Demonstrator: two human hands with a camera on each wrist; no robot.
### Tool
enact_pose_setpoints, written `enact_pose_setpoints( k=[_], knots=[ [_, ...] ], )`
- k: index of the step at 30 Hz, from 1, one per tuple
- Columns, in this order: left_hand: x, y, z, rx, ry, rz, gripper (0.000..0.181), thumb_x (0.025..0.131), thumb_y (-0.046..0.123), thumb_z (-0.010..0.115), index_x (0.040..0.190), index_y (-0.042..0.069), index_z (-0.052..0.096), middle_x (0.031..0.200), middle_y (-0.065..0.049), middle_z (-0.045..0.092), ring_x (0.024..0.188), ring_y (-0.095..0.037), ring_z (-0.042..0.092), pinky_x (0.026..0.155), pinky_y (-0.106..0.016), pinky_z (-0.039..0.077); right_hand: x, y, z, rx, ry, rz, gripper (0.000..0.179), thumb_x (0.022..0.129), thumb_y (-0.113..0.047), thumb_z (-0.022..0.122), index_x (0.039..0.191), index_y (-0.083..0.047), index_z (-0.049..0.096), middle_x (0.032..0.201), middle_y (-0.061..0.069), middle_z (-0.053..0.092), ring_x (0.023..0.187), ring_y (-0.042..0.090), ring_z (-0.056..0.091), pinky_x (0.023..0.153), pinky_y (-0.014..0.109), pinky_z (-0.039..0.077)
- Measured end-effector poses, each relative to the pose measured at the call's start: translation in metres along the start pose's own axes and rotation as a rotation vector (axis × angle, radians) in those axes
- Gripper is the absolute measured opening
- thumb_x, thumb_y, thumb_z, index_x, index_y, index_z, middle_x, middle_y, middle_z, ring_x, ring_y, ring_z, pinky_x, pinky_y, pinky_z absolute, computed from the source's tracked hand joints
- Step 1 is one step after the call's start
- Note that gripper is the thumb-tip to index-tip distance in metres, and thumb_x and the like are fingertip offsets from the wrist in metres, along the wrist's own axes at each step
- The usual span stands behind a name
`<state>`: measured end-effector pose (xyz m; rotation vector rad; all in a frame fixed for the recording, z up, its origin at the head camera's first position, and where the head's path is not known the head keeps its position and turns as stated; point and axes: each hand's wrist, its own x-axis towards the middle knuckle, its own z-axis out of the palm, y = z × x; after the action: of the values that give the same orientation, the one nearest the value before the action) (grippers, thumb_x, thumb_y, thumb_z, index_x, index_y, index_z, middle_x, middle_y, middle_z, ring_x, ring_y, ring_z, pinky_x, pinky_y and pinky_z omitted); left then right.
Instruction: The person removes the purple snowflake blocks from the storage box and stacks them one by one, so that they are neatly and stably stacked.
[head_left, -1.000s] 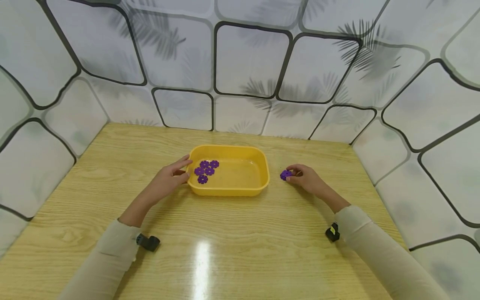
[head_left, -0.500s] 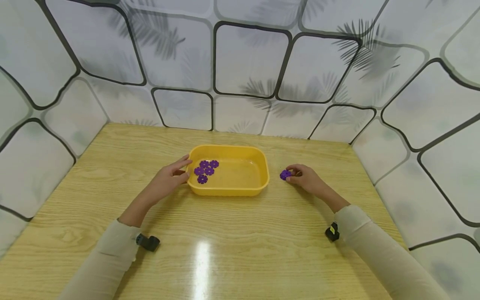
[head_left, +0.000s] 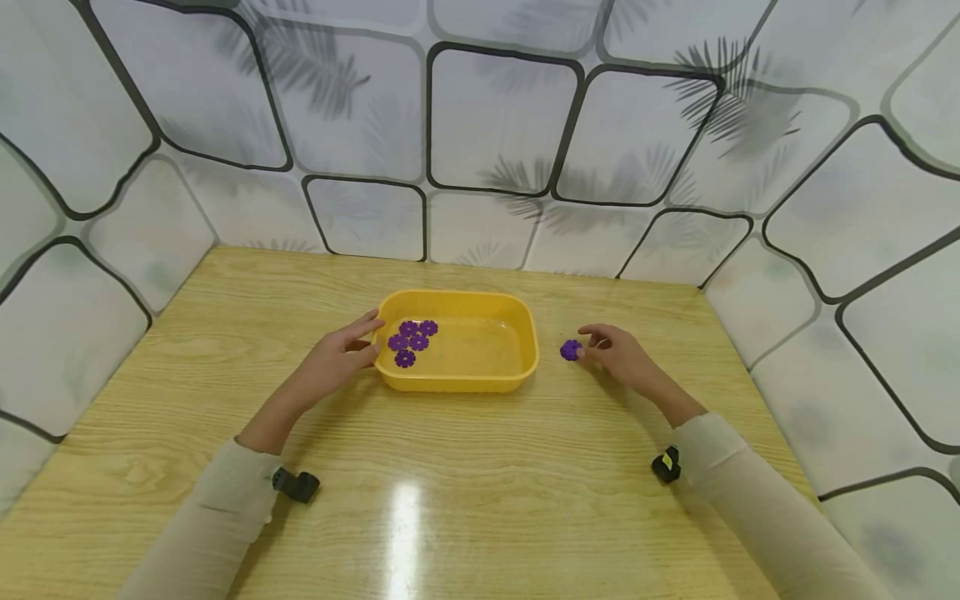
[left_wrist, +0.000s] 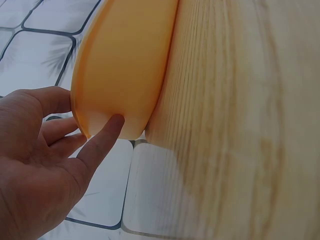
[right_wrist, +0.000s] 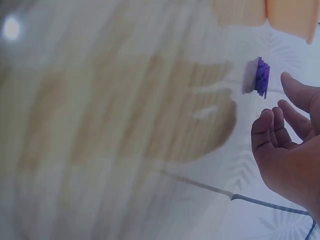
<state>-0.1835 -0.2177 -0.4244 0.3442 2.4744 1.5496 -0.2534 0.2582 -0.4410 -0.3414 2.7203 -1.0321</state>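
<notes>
A yellow plastic basin [head_left: 480, 383] stands on the table, with several purple snowflake discs [head_left: 418, 342] lying flat at its left end. My left hand [head_left: 341, 354] holds the basin's left end. In the left wrist view, the thumb [left_wrist: 107, 137] presses the basin's outer wall [left_wrist: 120, 60] while the fingers reach over the rim. Right of the basin, a small stack of purple snowflake discs [head_left: 571, 350] sits on the table. My right hand [head_left: 618, 358] is just beside it. The right wrist view shows a gap between the thumb and fingers and the stack [right_wrist: 262, 77].
The wooden table [head_left: 480, 467] carries a bright glare at its front. Patterned walls [head_left: 502, 125] close it in at the back and both sides. A small black camera sits at the left cuff [head_left: 296, 484] and another at the right cuff [head_left: 666, 465].
My right hand has let go of the purple disc stack. Its fingers have spread and drawn slightly right, away from the stack. The left hand and basin have not moved.
</notes>
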Motion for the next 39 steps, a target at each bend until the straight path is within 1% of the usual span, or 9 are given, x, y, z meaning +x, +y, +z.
enact_pose_setpoints(
  k=[4, 8, 13, 17, 20, 24, 28, 34, 39],
  knots=[
    [0.000, 0.000, 0.000, 0.001, 0.002, 0.000, 0.056, 0.105, 0.019, 0.052, 0.157, 0.008, 0.035, 0.170, -0.001, 0.017, 0.132, -0.037, 0.053, 0.104, -0.049, 0.051, 0.001, -0.008, -0.002, 0.030, 0.004, -0.024, 0.052, 0.101, -0.027, 0.063, 0.146, -0.004, 0.051, 0.123, 0.018, 0.056, 0.106, 0.032, 0.060, 0.074, 0.036, 0.056],
    [0.000, -0.001, 0.000, 0.007, 0.004, 0.002, 0.056, 0.105, 0.020, 0.052, 0.157, 0.009, 0.036, 0.170, -0.001, 0.017, 0.131, -0.036, 0.054, 0.104, -0.049, 0.050, 0.005, -0.023, -0.005, 0.069, 0.002, -0.063, 0.052, 0.101, -0.027, 0.063, 0.146, -0.004, 0.051, 0.125, 0.020, 0.056, 0.105, 0.033, 0.060, 0.078, 0.045, 0.058],
    [0.001, -0.002, 0.000, 0.009, 0.007, 0.002, 0.056, 0.104, 0.021, 0.053, 0.157, 0.010, 0.036, 0.170, -0.001, 0.018, 0.130, -0.036, 0.055, 0.104, -0.049, 0.050, 0.011, -0.044, -0.008, 0.047, 0.005, -0.110, 0.053, 0.100, -0.030, 0.064, 0.146, -0.006, 0.052, 0.131, 0.021, 0.058, 0.116, 0.035, 0.059, 0.087, 0.050, 0.057],
    [0.001, -0.002, 0.000, 0.008, 0.004, 0.004, 0.056, 0.105, 0.020, 0.053, 0.157, 0.010, 0.036, 0.170, -0.001, 0.017, 0.131, -0.036, 0.054, 0.104, -0.049, 0.050, 0.016, -0.061, -0.007, 0.048, -0.001, -0.146, 0.053, 0.099, -0.033, 0.065, 0.145, -0.010, 0.053, 0.131, 0.016, 0.059, 0.120, 0.033, 0.057, 0.093, 0.048, 0.054],
    [0.001, -0.002, 0.000, 0.002, 0.000, 0.006, 0.056, 0.105, 0.020, 0.052, 0.157, 0.010, 0.035, 0.170, -0.001, 0.017, 0.131, -0.037, 0.053, 0.103, -0.049, 0.051, 0.018, -0.077, -0.003, 0.097, -0.020, -0.174, 0.050, 0.099, -0.028, 0.065, 0.144, -0.009, 0.053, 0.129, 0.015, 0.059, 0.117, 0.033, 0.058, 0.091, 0.052, 0.056],
    [0.000, -0.002, 0.000, -0.004, -0.001, 0.004, 0.056, 0.105, 0.020, 0.052, 0.158, 0.010, 0.035, 0.170, -0.001, 0.016, 0.131, -0.037, 0.053, 0.103, -0.049, 0.051, 0.021, -0.095, 0.006, 0.143, -0.047, -0.228, 0.048, 0.099, -0.021, 0.065, 0.143, -0.004, 0.054, 0.130, 0.020, 0.058, 0.111, 0.034, 0.060, 0.085, 0.057, 0.057],
    [0.000, -0.002, -0.001, -0.006, 0.001, 0.002, 0.056, 0.105, 0.021, 0.052, 0.158, 0.011, 0.035, 0.170, 0.000, 0.017, 0.131, -0.036, 0.053, 0.102, -0.047, 0.052, 0.025, -0.108, 0.016, 0.171, -0.082, -0.256, 0.049, 0.099, -0.020, 0.066, 0.143, -0.001, 0.053, 0.134, 0.024, 0.055, 0.112, 0.032, 0.060, 0.086, 0.052, 0.057],
    [0.000, -0.002, -0.001, -0.005, 0.001, 0.002, 0.056, 0.105, 0.020, 0.052, 0.157, 0.010, 0.035, 0.170, 0.000, 0.017, 0.131, -0.037, 0.053, 0.101, -0.046, 0.053, 0.031, -0.126, 0.033, 0.188, -0.129, -0.260, 0.049, 0.098, -0.021, 0.067, 0.143, -0.005, 0.055, 0.135, 0.024, 0.054, 0.114, 0.029, 0.059, 0.088, 0.040, 0.057],
    [0.001, -0.003, 0.000, -0.002, -0.002, 0.004, 0.056, 0.105, 0.020, 0.052, 0.157, 0.009, 0.035, 0.170, -0.001, 0.016, 0.132, -0.038, 0.053, 0.101, -0.045, 0.053, 0.039, -0.135, 0.047, 0.207, -0.166, -0.277, 0.048, 0.098, -0.017, 0.066, 0.142, -0.002, 0.054, 0.135, 0.026, 0.053, 0.115, 0.031, 0.059, 0.088, 0.038, 0.058]
  ],
)
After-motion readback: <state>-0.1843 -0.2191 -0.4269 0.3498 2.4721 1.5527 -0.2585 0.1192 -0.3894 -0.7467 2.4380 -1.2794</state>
